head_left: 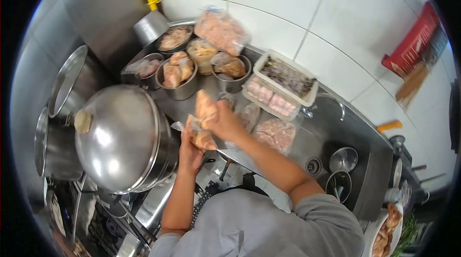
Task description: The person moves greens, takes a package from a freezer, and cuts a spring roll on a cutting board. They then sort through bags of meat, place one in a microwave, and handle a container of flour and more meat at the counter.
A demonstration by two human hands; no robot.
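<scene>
My right hand (222,120) is closed around a long orange-pink piece of meat (205,105), which points up and away from me. Just below it, my left hand (188,150) grips a clear plastic bag (176,126) with another orange-coloured piece of meat (203,140) in it. Both hands are close together over the counter's front edge. Beyond them stands a metal pot (180,86) filled with similar pieces. A second metal pot (234,84) beside it holds bagged food. The fingertips of both hands are partly hidden.
A large domed steamer lid (120,137) bulges close on my left. Bagged meat (274,134) lies on the counter to the right, near a tray of pink rolls (270,97) and a basket of shrimp (288,77). Farther right is a sink with metal bowls (343,159).
</scene>
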